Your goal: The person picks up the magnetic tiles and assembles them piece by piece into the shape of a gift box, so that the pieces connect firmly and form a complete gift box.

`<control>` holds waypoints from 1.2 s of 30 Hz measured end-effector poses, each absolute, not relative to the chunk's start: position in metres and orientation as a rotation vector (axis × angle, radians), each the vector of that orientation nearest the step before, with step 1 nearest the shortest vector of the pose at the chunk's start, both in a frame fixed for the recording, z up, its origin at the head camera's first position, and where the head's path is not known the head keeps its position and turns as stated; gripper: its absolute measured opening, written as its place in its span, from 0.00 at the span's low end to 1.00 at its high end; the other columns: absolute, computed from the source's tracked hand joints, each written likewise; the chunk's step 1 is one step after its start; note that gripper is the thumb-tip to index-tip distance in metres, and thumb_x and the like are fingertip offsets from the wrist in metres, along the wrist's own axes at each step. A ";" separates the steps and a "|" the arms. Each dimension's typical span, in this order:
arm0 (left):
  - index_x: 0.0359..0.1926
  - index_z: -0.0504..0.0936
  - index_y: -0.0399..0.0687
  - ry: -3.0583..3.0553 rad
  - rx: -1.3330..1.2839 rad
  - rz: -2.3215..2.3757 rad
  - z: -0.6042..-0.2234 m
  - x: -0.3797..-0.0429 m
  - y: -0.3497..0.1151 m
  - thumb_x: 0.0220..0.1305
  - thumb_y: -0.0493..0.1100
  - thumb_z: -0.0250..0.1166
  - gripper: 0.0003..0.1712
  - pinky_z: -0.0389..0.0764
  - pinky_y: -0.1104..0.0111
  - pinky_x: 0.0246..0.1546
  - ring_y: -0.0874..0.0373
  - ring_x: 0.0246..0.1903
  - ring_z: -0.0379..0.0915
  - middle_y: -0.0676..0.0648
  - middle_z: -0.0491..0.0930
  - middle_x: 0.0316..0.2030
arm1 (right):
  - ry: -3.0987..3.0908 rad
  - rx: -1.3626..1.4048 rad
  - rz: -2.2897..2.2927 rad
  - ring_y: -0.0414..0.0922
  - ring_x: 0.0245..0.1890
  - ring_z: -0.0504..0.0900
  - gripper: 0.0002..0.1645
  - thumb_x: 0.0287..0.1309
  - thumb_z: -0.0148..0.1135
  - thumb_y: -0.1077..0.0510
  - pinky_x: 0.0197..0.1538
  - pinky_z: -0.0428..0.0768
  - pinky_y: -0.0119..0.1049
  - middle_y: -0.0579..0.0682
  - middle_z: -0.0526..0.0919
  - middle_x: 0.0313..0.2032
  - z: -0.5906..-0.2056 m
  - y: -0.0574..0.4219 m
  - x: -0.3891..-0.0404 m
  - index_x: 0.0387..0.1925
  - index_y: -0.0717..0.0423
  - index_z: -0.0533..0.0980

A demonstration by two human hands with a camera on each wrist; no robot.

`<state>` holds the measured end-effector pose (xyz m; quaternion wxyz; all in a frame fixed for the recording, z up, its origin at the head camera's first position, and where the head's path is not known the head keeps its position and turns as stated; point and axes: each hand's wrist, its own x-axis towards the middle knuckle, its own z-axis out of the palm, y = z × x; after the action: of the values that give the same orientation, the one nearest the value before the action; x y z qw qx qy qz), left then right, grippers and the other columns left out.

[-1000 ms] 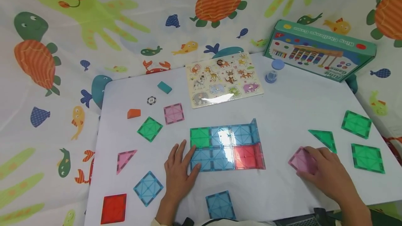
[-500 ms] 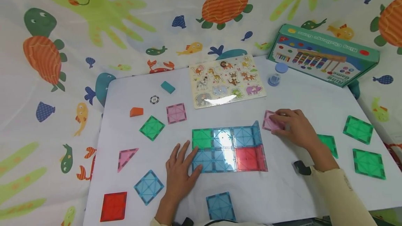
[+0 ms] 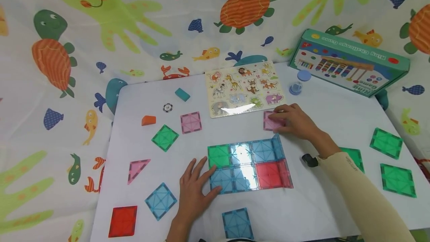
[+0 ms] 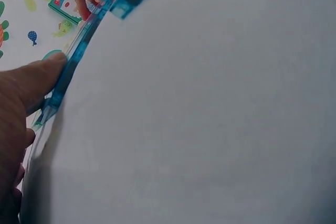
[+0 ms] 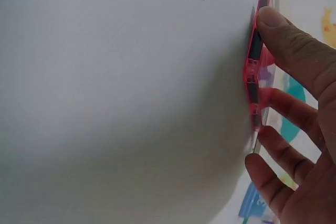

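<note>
A flat panel of joined magnetic tiles lies mid-table: a green tile [image 3: 218,156], several blue tiles [image 3: 221,180] and a red tile [image 3: 267,174]. Along its right edge stand a blue tile [image 3: 277,148] and a red tile [image 3: 285,173]. My left hand [image 3: 194,189] rests at the panel's left edge, fingers spread, its thumb touching a blue tile edge [image 4: 73,66] in the left wrist view. Beyond the panel's far right corner, my right hand [image 3: 299,124] pinches a pink square tile [image 3: 268,121]; the right wrist view shows the thumb on that pink tile [image 5: 253,85].
Loose tiles lie left: pink square [image 3: 191,123], green [image 3: 165,137], pink triangle [image 3: 137,170], blue [image 3: 161,201], red [image 3: 122,221]. A blue tile [image 3: 237,224] lies in front, green tiles [image 3: 398,180] right. Behind are an animal puzzle board [image 3: 243,89] and a game box [image 3: 349,62].
My right hand has carried the pink square tile from the right side of the table leftward and away, to beyond the panel. The left hand stays at the panel's edge.
</note>
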<state>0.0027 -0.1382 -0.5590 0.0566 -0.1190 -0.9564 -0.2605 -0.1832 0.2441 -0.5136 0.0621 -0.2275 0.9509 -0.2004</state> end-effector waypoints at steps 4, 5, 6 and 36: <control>0.63 0.69 0.74 -2.923 -0.372 -0.776 -0.559 0.005 -0.139 0.51 0.69 0.64 0.37 0.52 0.45 0.58 0.48 0.71 0.40 0.57 0.54 0.71 | 2.841 -0.732 -0.604 0.53 0.56 0.64 0.34 0.41 0.75 0.44 0.51 0.73 0.51 0.51 0.73 0.57 -0.514 0.236 -0.186 0.55 0.40 0.78; 0.64 0.68 0.75 -2.931 -0.377 -0.766 -0.558 0.005 -0.140 0.51 0.70 0.64 0.38 0.52 0.45 0.58 0.48 0.71 0.40 0.57 0.53 0.71 | 2.831 -0.742 -0.607 0.52 0.56 0.64 0.34 0.41 0.75 0.43 0.51 0.73 0.50 0.51 0.72 0.57 -0.514 0.235 -0.187 0.55 0.40 0.78; 0.64 0.68 0.75 -2.938 -0.384 -0.758 -0.558 0.005 -0.140 0.51 0.70 0.64 0.38 0.53 0.45 0.58 0.47 0.71 0.40 0.57 0.53 0.71 | 2.817 -0.750 -0.614 0.52 0.56 0.64 0.34 0.41 0.75 0.43 0.51 0.73 0.50 0.50 0.72 0.58 -0.514 0.234 -0.187 0.55 0.39 0.78; 0.64 0.69 0.74 -2.942 -0.414 -0.761 -0.556 0.006 -0.142 0.47 0.69 0.67 0.40 0.54 0.44 0.57 0.47 0.71 0.40 0.56 0.54 0.71 | 2.498 -1.025 -0.979 0.47 0.54 0.72 0.15 0.59 0.62 0.60 0.54 0.69 0.49 0.46 0.79 0.51 -0.513 0.213 -0.196 0.48 0.47 0.82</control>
<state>0.0056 -0.1422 -0.5558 0.0375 -0.1350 -0.9586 -0.2480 -0.1962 0.2125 -0.5128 0.1342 -0.3537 0.8619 -0.3377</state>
